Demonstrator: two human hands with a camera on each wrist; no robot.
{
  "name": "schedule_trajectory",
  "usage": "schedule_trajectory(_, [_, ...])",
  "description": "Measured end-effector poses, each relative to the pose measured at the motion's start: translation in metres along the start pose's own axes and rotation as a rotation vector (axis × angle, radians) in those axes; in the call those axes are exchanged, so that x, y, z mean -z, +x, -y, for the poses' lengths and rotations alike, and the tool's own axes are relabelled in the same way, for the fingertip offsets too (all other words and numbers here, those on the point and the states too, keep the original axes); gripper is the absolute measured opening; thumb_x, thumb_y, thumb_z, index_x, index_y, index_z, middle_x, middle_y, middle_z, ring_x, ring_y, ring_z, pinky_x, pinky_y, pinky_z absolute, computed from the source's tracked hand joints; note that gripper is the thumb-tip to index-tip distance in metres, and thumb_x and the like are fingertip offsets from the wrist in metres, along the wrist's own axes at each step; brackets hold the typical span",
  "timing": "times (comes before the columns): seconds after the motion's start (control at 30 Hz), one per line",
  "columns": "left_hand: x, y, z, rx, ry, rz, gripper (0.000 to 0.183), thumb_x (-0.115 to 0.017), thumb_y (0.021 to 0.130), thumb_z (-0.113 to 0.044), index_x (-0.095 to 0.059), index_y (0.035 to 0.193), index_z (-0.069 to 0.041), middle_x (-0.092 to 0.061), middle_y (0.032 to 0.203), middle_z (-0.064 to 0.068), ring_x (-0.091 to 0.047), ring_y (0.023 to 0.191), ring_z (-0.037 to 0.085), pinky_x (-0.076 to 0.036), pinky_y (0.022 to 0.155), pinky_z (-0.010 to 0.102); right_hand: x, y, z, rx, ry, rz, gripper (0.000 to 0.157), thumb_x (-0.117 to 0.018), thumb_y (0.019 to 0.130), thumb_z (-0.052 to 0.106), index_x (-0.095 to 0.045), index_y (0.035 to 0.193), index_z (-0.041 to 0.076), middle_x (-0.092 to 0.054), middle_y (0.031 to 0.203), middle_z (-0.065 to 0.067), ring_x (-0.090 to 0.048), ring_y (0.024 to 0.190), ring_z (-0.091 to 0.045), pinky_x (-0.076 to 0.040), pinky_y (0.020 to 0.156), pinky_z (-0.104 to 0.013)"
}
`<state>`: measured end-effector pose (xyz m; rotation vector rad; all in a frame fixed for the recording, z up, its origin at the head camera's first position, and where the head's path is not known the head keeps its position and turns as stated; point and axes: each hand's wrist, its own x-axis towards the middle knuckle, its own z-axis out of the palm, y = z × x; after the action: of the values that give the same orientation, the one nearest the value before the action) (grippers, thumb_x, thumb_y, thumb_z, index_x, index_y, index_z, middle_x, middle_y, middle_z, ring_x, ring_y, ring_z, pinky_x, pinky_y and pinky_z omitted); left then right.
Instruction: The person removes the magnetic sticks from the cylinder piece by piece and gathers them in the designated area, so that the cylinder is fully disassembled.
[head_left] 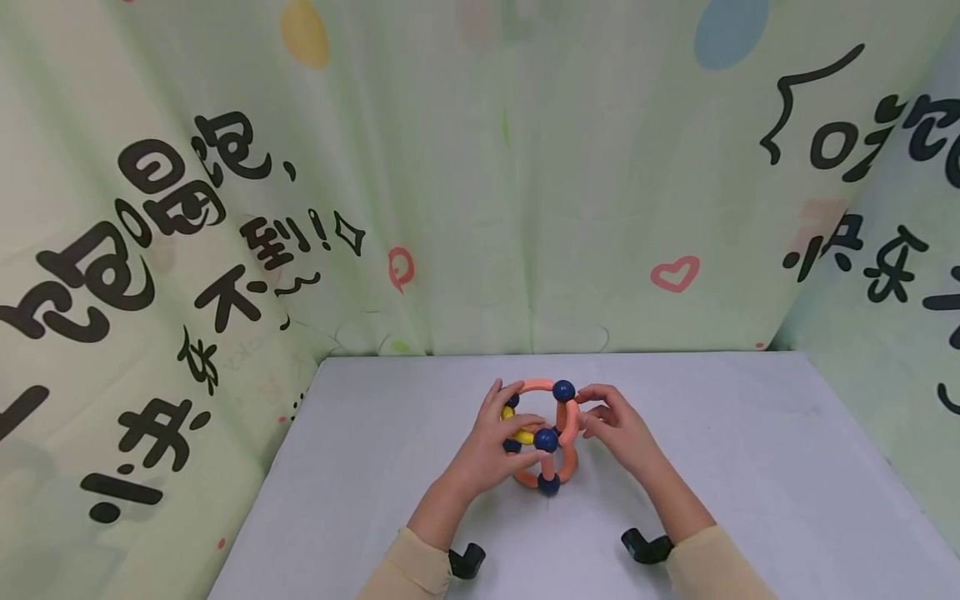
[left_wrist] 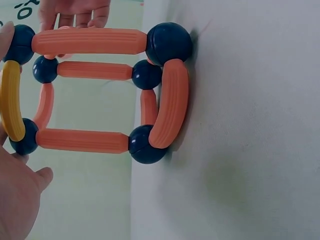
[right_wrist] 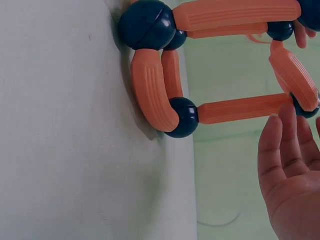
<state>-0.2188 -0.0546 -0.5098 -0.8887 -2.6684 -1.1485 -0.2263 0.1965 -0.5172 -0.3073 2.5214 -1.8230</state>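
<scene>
A boxy frame of building rods and balls stands on the table, its orange rods (left_wrist: pixel 90 41) joined by dark blue balls (head_left: pixel 545 440). A curved yellow rod (left_wrist: pixel 11 100) runs along its upper left side. My left hand (head_left: pixel 491 442) holds that side, thumb at the front and fingers reaching over the top. Opposite it, my right hand (head_left: pixel 617 427) touches the upper right side. In the right wrist view its fairly straight fingertips meet an upper ball (right_wrist: pixel 305 106) and the end of an orange rod (right_wrist: pixel 245 108). Part of the yellow side is hidden behind the left hand.
The frame's lower balls rest on a white table (head_left: pixel 375 433). Behind and beside the table hangs a pale green printed curtain (head_left: pixel 525 208). Black wrist-worn pieces (head_left: pixel 467 562) stick out beside both sleeves (head_left: pixel 712 567).
</scene>
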Motion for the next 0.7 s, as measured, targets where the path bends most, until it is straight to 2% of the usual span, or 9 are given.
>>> schedule_trajectory(0.1, [-0.001, 0.0, 0.002, 0.027, -0.01, -0.01, 0.049, -0.073, 0.085, -0.048, -0.061, 0.131, -0.037, -0.016, 0.165, -0.009, -0.003, 0.155, 0.032, -0.039, 0.109, 0.061, 0.003, 0.005, 0.002, -0.015, -0.02, -0.012, 0.051, -0.064, 0.097, 0.033, -0.045, 0.138, 0.011, -0.056, 0.128, -0.015, -0.065, 0.089, -0.037, -0.058, 0.075, -0.03])
schedule_trajectory(0.23, [-0.003, -0.002, 0.003, 0.097, -0.113, -0.055, 0.058, -0.071, 0.088, -0.048, -0.052, 0.141, -0.033, -0.014, 0.165, -0.009, -0.012, 0.154, 0.03, -0.039, 0.109, 0.062, 0.009, 0.01, 0.006, -0.051, -0.067, -0.007, 0.048, -0.061, 0.098, 0.036, -0.047, 0.139, 0.013, -0.057, 0.128, -0.015, -0.064, 0.088, -0.039, -0.057, 0.075, -0.032])
schedule_trajectory(0.3, [-0.005, -0.005, 0.005, 0.132, -0.184, -0.134, 0.05, -0.066, 0.094, -0.041, -0.052, 0.141, -0.029, -0.021, 0.163, -0.007, -0.023, 0.152, 0.028, -0.039, 0.11, 0.061, 0.013, 0.013, 0.006, -0.058, -0.076, 0.011, 0.045, -0.06, 0.099, 0.035, -0.05, 0.138, 0.015, -0.056, 0.132, -0.014, -0.065, 0.089, -0.039, -0.056, 0.076, -0.033])
schedule_trajectory(0.4, [-0.01, -0.014, 0.009, 0.207, -0.23, -0.329, 0.028, -0.056, 0.1, -0.023, -0.061, 0.127, -0.021, -0.047, 0.146, -0.003, -0.048, 0.133, 0.021, -0.047, 0.106, 0.047, 0.017, 0.019, 0.006, -0.068, -0.075, 0.046, 0.043, -0.059, 0.099, 0.035, -0.051, 0.139, 0.018, -0.054, 0.138, -0.013, -0.065, 0.09, -0.038, -0.056, 0.075, -0.032])
schedule_trajectory(0.47, [-0.016, -0.021, 0.012, 0.286, -0.212, -0.427, 0.021, -0.05, 0.099, -0.013, -0.065, 0.111, -0.019, -0.06, 0.123, -0.003, -0.058, 0.111, 0.016, -0.053, 0.093, 0.033, 0.019, 0.023, 0.007, -0.074, -0.069, 0.078, 0.045, -0.059, 0.1, 0.035, -0.05, 0.141, 0.019, -0.053, 0.14, -0.012, -0.064, 0.09, -0.038, -0.057, 0.075, -0.034])
schedule_trajectory(0.5, [-0.019, -0.025, 0.013, 0.335, -0.205, -0.446, 0.021, -0.049, 0.098, -0.01, -0.067, 0.104, -0.019, -0.063, 0.112, -0.004, -0.058, 0.099, 0.014, -0.053, 0.084, 0.028, 0.02, 0.025, 0.008, -0.078, -0.065, 0.095, 0.046, -0.059, 0.1, 0.035, -0.049, 0.142, 0.02, -0.053, 0.141, -0.012, -0.064, 0.09, -0.039, -0.057, 0.075, -0.035])
schedule_trajectory(0.57, [-0.026, -0.03, 0.015, 0.408, -0.185, -0.403, 0.023, -0.048, 0.094, -0.008, -0.068, 0.095, -0.019, -0.064, 0.098, -0.007, -0.055, 0.083, 0.011, -0.048, 0.071, 0.022, 0.022, 0.028, 0.009, -0.092, -0.061, 0.124, 0.048, -0.058, 0.1, 0.035, -0.048, 0.144, 0.021, -0.053, 0.141, -0.011, -0.063, 0.09, -0.04, -0.057, 0.074, -0.037])
schedule_trajectory(0.63, [-0.034, -0.034, 0.018, 0.448, -0.159, -0.27, 0.025, -0.049, 0.092, -0.009, -0.07, 0.097, -0.022, -0.064, 0.097, -0.01, -0.052, 0.078, 0.008, -0.045, 0.066, 0.02, 0.023, 0.03, 0.011, -0.12, -0.047, 0.151, 0.05, -0.059, 0.099, 0.037, -0.047, 0.145, 0.022, -0.056, 0.137, -0.01, -0.062, 0.09, -0.044, -0.056, 0.072, -0.038])
schedule_trajectory(0.7, [-0.041, -0.036, 0.02, 0.443, -0.119, -0.109, 0.027, -0.051, 0.091, -0.014, -0.07, 0.106, -0.025, -0.065, 0.102, -0.012, -0.052, 0.079, 0.007, -0.045, 0.066, 0.021, 0.024, 0.032, 0.011, -0.147, -0.036, 0.175, 0.052, -0.06, 0.098, 0.039, -0.047, 0.146, 0.023, -0.059, 0.129, -0.011, -0.06, 0.09, -0.047, -0.056, 0.07, -0.039])
